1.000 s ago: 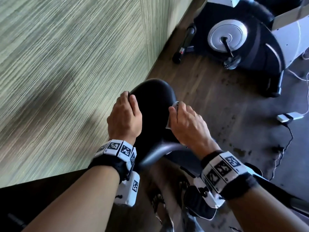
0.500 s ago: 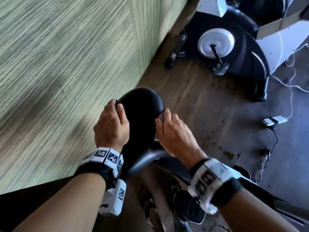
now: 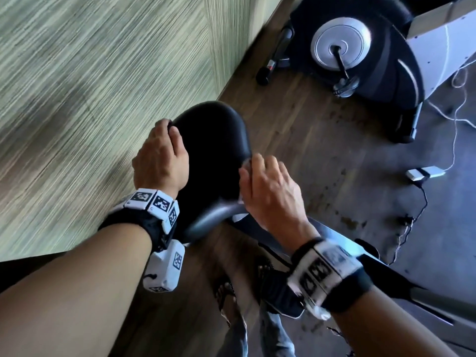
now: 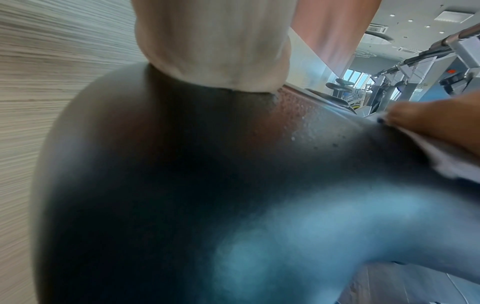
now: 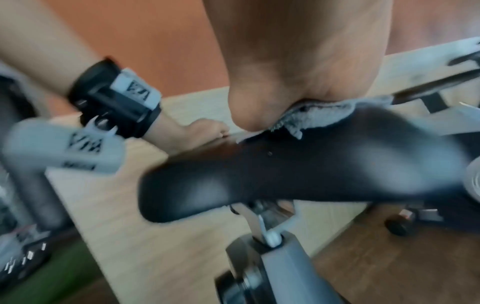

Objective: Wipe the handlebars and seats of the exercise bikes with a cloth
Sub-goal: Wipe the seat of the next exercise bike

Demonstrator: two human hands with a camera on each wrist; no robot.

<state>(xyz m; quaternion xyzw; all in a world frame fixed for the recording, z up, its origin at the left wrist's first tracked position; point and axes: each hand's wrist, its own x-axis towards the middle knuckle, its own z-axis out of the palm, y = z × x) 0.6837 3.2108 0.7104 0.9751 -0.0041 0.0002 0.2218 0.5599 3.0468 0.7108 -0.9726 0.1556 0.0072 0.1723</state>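
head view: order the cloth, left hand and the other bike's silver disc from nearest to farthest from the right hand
1. cloth, under the right hand on the right edge of the seat.
2. left hand, across the seat on its left edge.
3. silver disc, far ahead on the other bike.

The wall [image 3: 90, 86] crowds the seat [image 3: 213, 140] at nine o'clock. Floor [image 3: 322, 155] lies open toward three o'clock; another bike [image 3: 386, 60] stands at one.
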